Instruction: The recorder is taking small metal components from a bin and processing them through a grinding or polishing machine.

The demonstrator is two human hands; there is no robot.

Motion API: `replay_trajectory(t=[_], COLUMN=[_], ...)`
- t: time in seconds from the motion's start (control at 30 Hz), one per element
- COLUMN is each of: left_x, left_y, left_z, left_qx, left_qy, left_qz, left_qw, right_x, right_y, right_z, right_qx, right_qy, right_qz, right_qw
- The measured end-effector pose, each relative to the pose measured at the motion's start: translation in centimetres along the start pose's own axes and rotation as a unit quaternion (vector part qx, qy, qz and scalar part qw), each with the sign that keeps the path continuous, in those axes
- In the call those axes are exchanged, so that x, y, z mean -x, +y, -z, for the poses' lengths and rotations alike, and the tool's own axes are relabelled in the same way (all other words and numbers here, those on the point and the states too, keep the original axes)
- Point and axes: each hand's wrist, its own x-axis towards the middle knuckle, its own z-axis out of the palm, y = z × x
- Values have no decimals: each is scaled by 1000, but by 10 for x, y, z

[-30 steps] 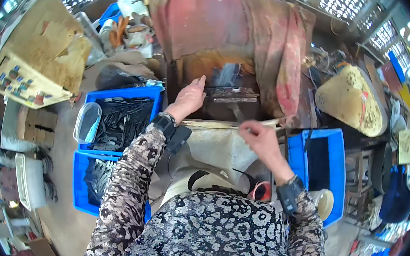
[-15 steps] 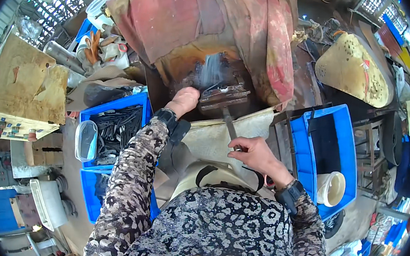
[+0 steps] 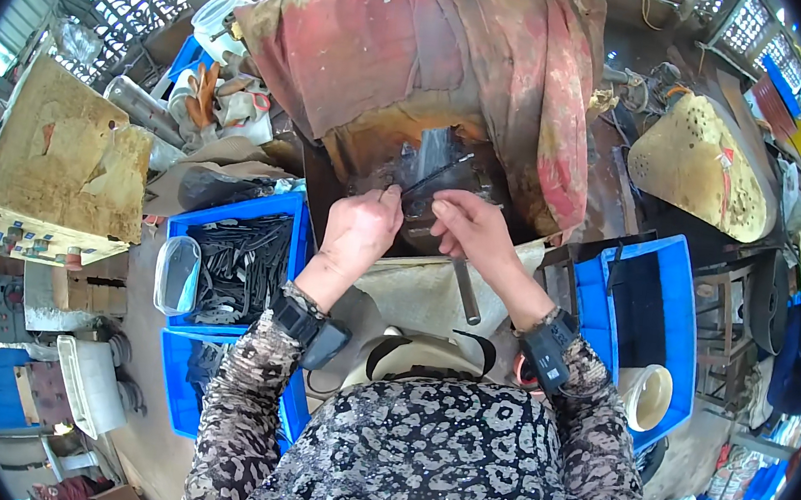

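Observation:
My left hand point(image 3: 360, 231) pinches the near end of a thin dark strip point(image 3: 443, 172), which slants up and right in front of the machine opening. Close to the strip's right side is my right hand point(image 3: 481, 231), its fingers bent but apart, with nothing visible in them. Behind the strip a grey-blue, streaked wheel-like part point(image 3: 436, 146) shows in the wet, rust-stained opening. A metal lever handle point(image 3: 467, 294) sticks out toward me below my right hand, untouched. My hands hide part of the work rest.
A stained red cloth point(image 3: 363, 51) drapes over the machine. At left, a blue bin point(image 3: 302, 240) holds many dark strips. A second blue bin point(image 3: 687, 309) at right contains a cream bucket point(image 3: 644, 398). A pale control box point(image 3: 64, 156) stands far left.
My right hand has let go of the lever handle and moved up beside my left. The lever has swung right. My left hand has drawn back toward me, and the strip now shows clearly.

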Motion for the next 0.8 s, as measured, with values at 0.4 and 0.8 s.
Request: replay_trajectory(t=[0.4, 0.8], left_x=[15, 15], left_y=[-57, -83], left_z=[-86, -110], left_qx=[-3, 30], left_qy=[-172, -287], left_qz=[4, -35], left_qw=[985, 957], right_x=[5, 66], right_y=[28, 59], right_z=[8, 42], right_qx=[55, 76], right_qy=[-37, 52], right_qz=[-82, -154], right_qw=[994, 984])
